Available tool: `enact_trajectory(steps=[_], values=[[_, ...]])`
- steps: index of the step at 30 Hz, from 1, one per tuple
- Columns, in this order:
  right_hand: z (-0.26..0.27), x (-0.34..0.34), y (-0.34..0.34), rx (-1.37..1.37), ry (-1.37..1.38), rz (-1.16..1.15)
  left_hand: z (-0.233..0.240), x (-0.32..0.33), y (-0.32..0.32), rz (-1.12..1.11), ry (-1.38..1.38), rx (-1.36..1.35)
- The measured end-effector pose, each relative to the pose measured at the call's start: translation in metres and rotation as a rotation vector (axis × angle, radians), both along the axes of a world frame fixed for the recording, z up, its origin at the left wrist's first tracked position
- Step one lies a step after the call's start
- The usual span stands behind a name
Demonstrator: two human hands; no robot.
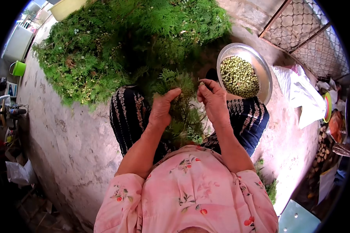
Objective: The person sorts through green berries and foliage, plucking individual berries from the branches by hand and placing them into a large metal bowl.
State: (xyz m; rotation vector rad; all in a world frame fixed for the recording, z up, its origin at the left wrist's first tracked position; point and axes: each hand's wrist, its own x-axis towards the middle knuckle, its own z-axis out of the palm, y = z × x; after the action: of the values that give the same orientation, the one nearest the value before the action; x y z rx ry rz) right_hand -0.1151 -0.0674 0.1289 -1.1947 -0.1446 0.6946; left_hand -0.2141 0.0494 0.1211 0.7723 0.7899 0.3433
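My left hand [161,108] grips a leafy arborvitae-like conifer branch [187,116] between my knees. Its scaly green sprays stick out past the thumb and hang below the hand. To the right, my right hand [213,97] pinches a small pale-green cone [201,83] between thumb and forefinger, apart from the branch. Beyond that hand a round metal basin [267,78] stands on the floor near my right knee. Many small green cones [239,76] cover its bottom. A large heap of cut conifer branches [87,61], with cones among the foliage, lies in front of me.
A wire-mesh gate [291,27] stands at the far right, with a white sack [299,90] below it. Yellowish tub [67,8] at the heap's back left; green bucket [18,68] farther left. A light-blue stool or board [298,218] is at the lower right. The floor [67,139] is concrete.
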Motion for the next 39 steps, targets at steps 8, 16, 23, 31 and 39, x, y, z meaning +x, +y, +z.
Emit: enact_trajectory(steps=[8,16,23,31,39], values=[[0.0,-0.012,0.005,-0.147,-0.339,0.124,-0.027,-0.003,0.002,0.079,0.015,-0.037],[0.004,-0.022,0.016,-0.308,-0.867,0.024,-0.007,0.003,-0.002,0.007,-0.149,0.191],[-0.007,-0.013,0.006,-0.063,-0.149,0.084,-0.003,0.001,-0.004,0.123,0.029,0.107],[0.001,-0.014,0.005,0.153,0.208,0.104,-0.012,0.001,0.003,0.026,-0.053,0.045],[-0.001,-0.02,0.011,-0.282,-0.756,0.102,0.006,0.005,-0.003,-0.009,-0.124,0.287]])
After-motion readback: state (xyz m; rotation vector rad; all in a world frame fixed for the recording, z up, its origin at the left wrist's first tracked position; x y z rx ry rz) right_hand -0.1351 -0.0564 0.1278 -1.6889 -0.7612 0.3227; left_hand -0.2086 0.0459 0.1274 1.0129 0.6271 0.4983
